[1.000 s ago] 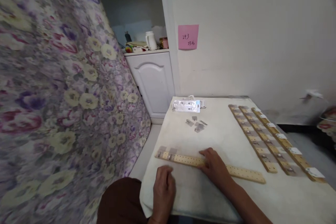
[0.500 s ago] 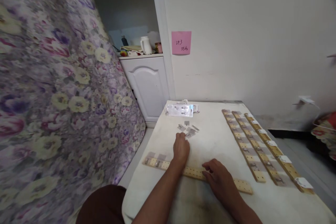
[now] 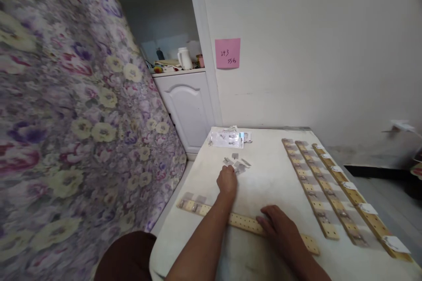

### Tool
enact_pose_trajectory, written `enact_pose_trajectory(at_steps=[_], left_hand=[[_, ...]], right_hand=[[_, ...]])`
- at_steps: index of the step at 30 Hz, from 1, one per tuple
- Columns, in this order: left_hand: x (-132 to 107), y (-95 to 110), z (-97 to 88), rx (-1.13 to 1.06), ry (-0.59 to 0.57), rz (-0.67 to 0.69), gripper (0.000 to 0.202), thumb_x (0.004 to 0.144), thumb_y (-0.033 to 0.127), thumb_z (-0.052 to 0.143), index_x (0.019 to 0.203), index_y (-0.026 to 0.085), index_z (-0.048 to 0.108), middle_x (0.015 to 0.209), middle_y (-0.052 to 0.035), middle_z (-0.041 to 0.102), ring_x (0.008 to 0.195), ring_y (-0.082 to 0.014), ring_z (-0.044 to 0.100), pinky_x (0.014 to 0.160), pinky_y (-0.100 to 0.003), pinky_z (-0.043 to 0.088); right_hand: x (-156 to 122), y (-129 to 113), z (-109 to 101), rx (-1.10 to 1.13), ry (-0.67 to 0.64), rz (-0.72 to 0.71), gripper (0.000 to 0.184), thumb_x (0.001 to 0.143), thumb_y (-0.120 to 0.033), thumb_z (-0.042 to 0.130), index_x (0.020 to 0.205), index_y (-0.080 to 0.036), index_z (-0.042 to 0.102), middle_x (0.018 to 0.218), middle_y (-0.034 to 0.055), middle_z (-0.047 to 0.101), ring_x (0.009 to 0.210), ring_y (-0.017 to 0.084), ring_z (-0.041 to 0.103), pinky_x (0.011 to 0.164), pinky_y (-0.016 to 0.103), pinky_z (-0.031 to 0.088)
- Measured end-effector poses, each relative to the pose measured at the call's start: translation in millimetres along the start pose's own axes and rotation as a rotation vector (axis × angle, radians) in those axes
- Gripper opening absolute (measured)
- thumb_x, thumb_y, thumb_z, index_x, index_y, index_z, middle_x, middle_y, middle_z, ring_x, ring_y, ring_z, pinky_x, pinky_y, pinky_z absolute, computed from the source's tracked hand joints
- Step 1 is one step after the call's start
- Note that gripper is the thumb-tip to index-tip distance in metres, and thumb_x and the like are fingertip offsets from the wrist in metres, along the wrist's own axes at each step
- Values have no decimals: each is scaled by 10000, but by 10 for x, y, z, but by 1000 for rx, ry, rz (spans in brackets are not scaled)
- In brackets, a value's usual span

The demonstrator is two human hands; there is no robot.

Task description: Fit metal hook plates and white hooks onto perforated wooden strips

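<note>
My left hand [image 3: 227, 180] reaches to the near edge of a small pile of clear plastic squares [image 3: 240, 167], some with metal parts. Its fingers are curled down at the pile; the fingertips are hidden, so what they pinch cannot be made out. A pale wooden strip with rows of holes [image 3: 245, 223] lies across the table in front of me, passing under my left forearm. At its left end sit two clear squares with metal pieces [image 3: 194, 207]. My right hand [image 3: 278, 226] rests over the strip's right part, thumb and fingers apart, holding nothing visible.
Three similar strips lie at the right, two with clear squares [image 3: 311, 193] [image 3: 329, 191] and one with white pieces [image 3: 369, 217]. Clear packaging [image 3: 226, 138] lies at the table's far edge. A floral curtain [image 3: 82, 118] hangs left; a wall with a pink note [image 3: 227, 53] stands behind.
My left hand stays at the pile with its fingers slightly more curled. My right hand has moved a little right and down along the strip. The view has shifted slightly.
</note>
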State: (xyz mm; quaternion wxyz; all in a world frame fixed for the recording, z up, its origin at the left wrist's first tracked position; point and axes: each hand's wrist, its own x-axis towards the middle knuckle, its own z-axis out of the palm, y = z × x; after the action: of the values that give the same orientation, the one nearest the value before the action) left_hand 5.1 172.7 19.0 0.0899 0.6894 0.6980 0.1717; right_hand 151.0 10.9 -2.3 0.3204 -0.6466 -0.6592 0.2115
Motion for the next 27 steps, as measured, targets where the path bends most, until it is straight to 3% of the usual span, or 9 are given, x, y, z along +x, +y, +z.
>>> enact_pose_trajectory(at_steps=[7,17,22,27], left_hand=[[-322,-60,-199,-140,83,65,164,856,176,419,848,204,581,901,-33,615,820,-155,579,696,-259,380],[-1426,-327,-486,-468,25,193,109,827,194,463,798,220,565,791,15,594,721,-128,564,664,-236,413],[-1766,-466,-513,-600,-2,209,112,820,164,464,803,216,562,800,5,563,729,-137,538,662,-253,402],[-1862,-659,-453,-679,55,146,93,825,190,478,794,208,564,771,10,532,711,-138,509,651,-251,392]], right_hand=[[-7,39,20,83,81,-2,255,844,-362,463,964,-199,619,917,73,670,852,223,631,772,349,482],[58,-227,4,540,-21,133,381,787,-439,542,1057,-174,588,859,53,674,741,194,640,707,318,506],[61,-390,118,534,-102,111,256,784,-428,541,811,-180,600,681,6,630,627,160,583,586,263,445],[160,-552,245,491,-194,54,198,768,-360,530,707,-180,588,586,-26,581,569,132,528,548,235,391]])
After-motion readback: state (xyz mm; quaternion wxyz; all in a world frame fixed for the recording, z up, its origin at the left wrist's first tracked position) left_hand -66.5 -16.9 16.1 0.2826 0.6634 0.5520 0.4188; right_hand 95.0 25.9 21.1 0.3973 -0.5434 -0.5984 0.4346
